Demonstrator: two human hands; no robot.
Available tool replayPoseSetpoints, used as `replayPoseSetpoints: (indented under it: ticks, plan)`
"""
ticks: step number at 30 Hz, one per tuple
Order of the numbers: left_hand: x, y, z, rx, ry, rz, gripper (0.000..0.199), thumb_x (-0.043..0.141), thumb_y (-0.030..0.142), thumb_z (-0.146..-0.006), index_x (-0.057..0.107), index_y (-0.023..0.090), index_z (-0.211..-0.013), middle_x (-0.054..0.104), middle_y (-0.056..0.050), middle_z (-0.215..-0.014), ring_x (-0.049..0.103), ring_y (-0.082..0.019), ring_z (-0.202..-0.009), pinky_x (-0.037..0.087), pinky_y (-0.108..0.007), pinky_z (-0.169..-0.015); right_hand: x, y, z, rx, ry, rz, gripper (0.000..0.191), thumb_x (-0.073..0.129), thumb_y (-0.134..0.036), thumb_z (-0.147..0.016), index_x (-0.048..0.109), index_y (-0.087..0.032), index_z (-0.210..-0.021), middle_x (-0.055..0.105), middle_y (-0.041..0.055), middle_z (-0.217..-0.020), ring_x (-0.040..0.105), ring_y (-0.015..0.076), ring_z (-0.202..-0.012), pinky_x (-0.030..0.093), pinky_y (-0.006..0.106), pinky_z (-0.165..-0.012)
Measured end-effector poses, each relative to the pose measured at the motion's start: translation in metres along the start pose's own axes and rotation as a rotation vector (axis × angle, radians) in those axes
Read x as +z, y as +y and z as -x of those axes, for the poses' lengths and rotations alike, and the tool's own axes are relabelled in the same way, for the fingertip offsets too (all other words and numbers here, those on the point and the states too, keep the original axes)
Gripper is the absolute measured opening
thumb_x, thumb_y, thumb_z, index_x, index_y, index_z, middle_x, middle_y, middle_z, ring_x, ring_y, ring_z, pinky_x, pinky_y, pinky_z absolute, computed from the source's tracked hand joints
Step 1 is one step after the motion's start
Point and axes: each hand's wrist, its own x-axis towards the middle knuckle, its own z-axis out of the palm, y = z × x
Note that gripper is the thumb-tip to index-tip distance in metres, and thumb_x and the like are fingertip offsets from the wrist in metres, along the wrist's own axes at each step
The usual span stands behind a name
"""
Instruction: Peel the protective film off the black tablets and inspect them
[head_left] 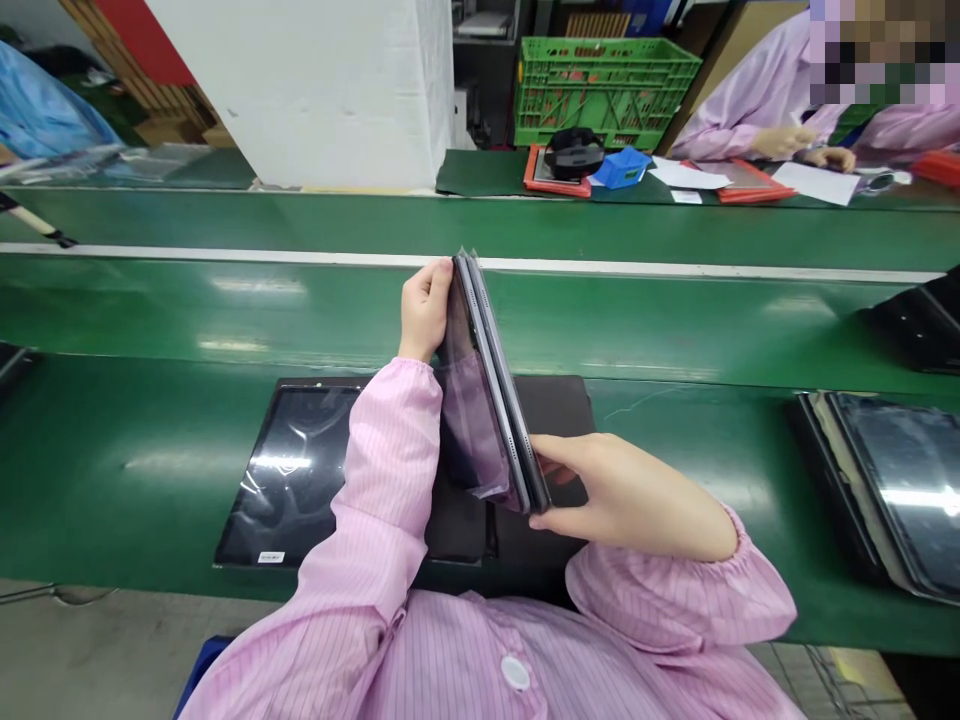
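Observation:
Two tablets (491, 400) stand on edge between my hands, pressed together and tilted, with their grey side edges facing up. My left hand (425, 308) grips their far end, the thumb at the top corner. At the near end, my right hand (600, 485) holds the lower corner between thumb and fingers; some of its fingers are hidden behind the tablets. Clear film shows at the tablets' ends. Beneath them a dark flat case (555, 405) lies on the green bench. To the left, another tablet (300, 470) lies screen up with a small white label, partly covered by my left sleeve.
A stack of tablets (900, 480) sits at the right of the bench, with a black object (922, 320) behind it. Across the green conveyor (337, 310), a co-worker's hands (787, 140) rest near papers and red-framed tablets. A green crate (600, 90) stands behind.

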Motion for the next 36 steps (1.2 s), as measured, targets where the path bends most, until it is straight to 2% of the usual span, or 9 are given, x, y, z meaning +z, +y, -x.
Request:
replayPoseSetpoints:
  ticks: [6,12,16,21,26,31,36]
  plan:
    - [0.000,0.003,0.000,-0.019,0.005,0.010,0.061,0.052,0.075,-0.083,0.039,0.022,-0.056,0.033,0.003,-0.057,0.038,-0.013,-0.055,0.033,-0.028,-0.055,0.000,0.001,0.003,0.005,0.019,0.037,0.024,0.077,-0.012,-0.074,0.067,-0.024,-0.093,0.077,-0.0044,-0.093,0.073,0.0204,-0.085,0.053,0.030,-0.073]
    - [0.001,0.009,0.001,0.030,-0.010,-0.019,0.061,0.049,0.073,-0.086,0.037,0.021,-0.056,0.032,0.003,-0.057,0.036,-0.012,-0.054,0.032,-0.027,-0.055,0.000,0.001,0.006,0.012,-0.009,0.055,0.025,0.078,-0.014,-0.074,0.066,-0.023,-0.095,0.077,-0.0027,-0.095,0.073,0.0214,-0.086,0.054,0.032,-0.075]
    - [0.002,0.016,0.001,0.053,-0.022,-0.018,0.061,0.048,0.073,-0.086,0.037,0.021,-0.057,0.032,0.003,-0.058,0.036,-0.012,-0.055,0.032,-0.027,-0.055,-0.001,0.000,0.007,-0.020,-0.022,0.045,0.021,0.079,-0.024,-0.077,0.066,-0.022,-0.092,0.077,-0.0002,-0.093,0.072,0.0215,-0.084,0.055,0.032,-0.074]
    - [0.004,0.028,0.001,0.115,-0.062,-0.008,0.056,0.048,0.070,-0.089,0.051,0.020,-0.064,0.043,0.002,-0.061,0.045,-0.012,-0.059,0.037,-0.027,-0.060,-0.003,-0.004,0.009,-0.030,-0.045,0.034,0.016,0.073,-0.030,-0.086,0.062,-0.020,-0.080,0.075,-0.0004,-0.084,0.070,0.0171,-0.076,0.050,0.027,-0.067]
    - [0.007,0.043,0.005,0.172,-0.120,0.014,0.050,0.047,0.065,-0.092,0.061,0.020,-0.073,0.053,0.001,-0.067,0.051,-0.014,-0.064,0.040,-0.027,-0.063,-0.001,-0.006,0.012,-0.024,-0.034,0.063,0.015,0.075,-0.028,-0.084,0.065,-0.019,-0.077,0.075,-0.0019,-0.079,0.068,0.0149,-0.071,0.046,0.025,-0.064]
    - [0.010,0.061,0.011,0.175,-0.173,0.056,0.049,0.047,0.065,-0.092,0.061,0.021,-0.076,0.050,0.002,-0.063,0.047,-0.013,-0.057,0.037,-0.028,-0.057,0.004,-0.007,0.013,-0.015,-0.030,0.085,0.016,0.082,-0.028,-0.076,0.070,-0.019,-0.079,0.074,-0.0023,-0.076,0.069,0.0158,-0.069,0.043,0.025,-0.061]
    - [0.010,0.079,0.017,0.162,-0.227,0.080,0.051,0.046,0.068,-0.091,0.058,0.022,-0.074,0.046,0.003,-0.057,0.041,-0.013,-0.049,0.033,-0.028,-0.051,0.005,-0.012,0.012,-0.014,-0.096,0.017,0.016,0.083,-0.023,-0.074,0.073,-0.018,-0.086,0.078,-0.0026,-0.087,0.072,0.0157,-0.076,0.046,0.024,-0.065]
